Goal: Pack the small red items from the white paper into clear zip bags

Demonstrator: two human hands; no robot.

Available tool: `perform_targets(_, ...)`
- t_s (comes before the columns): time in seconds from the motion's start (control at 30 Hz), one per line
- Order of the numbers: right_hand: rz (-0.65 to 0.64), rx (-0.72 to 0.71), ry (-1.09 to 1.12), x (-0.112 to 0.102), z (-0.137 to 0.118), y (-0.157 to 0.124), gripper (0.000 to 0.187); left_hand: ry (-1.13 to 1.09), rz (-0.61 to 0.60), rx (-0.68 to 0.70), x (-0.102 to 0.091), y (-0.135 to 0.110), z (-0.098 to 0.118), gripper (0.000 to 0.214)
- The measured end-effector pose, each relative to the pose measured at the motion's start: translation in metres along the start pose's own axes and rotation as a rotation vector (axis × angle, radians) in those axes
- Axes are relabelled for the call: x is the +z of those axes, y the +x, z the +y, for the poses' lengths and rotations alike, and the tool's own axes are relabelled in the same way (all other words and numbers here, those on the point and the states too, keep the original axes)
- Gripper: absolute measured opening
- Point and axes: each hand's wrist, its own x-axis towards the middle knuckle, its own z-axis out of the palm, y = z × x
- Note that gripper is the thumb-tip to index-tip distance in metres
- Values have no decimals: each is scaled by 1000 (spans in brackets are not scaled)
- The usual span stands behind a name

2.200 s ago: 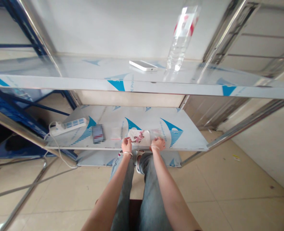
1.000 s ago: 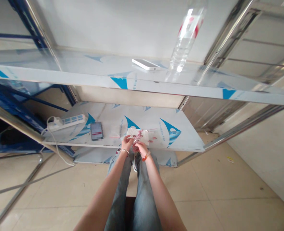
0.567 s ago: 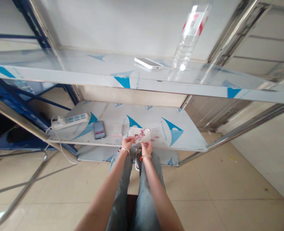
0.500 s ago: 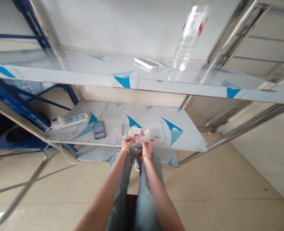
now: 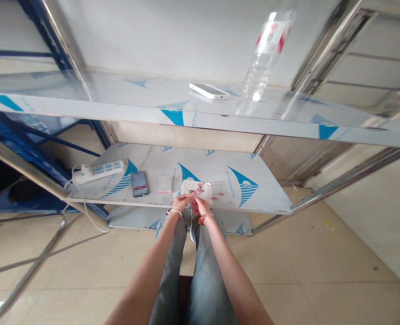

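Observation:
My left hand (image 5: 180, 202) and my right hand (image 5: 200, 205) meet close together at the front edge of the lower steel shelf (image 5: 254, 198). Their fingers are pinched on small pink-red pieces I cannot make out. Just beyond the fingertips lies a white sheet (image 5: 200, 187) with more small red pieces heaped on it. A few red bits (image 5: 219, 196) lie to its right. A bracelet sits on each wrist.
A blurred phone (image 5: 139, 183), a small clear bag (image 5: 164, 186) and a white power strip (image 5: 98, 170) lie to the left on the lower shelf. On the upper shelf (image 5: 118, 115) are a white phone (image 5: 209, 90) and a clear water bottle (image 5: 261, 58). Tiled floor lies below.
My right hand came in from the right side of the white sheet to meet the left hand at its near edge. Both hands now pinch together over the red pieces.

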Motion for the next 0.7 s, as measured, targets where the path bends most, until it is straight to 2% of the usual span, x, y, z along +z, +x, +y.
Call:
perform_targets(0.2,-247,96,-73,-12,-9,0,21,40,-78,-87,-5,1,1,31)
perform_targets(0.37,-404,64,-54,-12,-6,-1,17,117,-198,-95,-9,7,-5,32)
perform_targets(0.5,-443,18,-22,-13,1,2,19,130,-318,-136,-9,10,-11,36)
perform_targets(0.6,-460,38,-10,-15,3,4,21,88,-398,-195,-8,9,-11,39)
perform_targets(0.7,-473,59,25,-15,1,4,25,36,-426,-225,-5,8,-6,39)
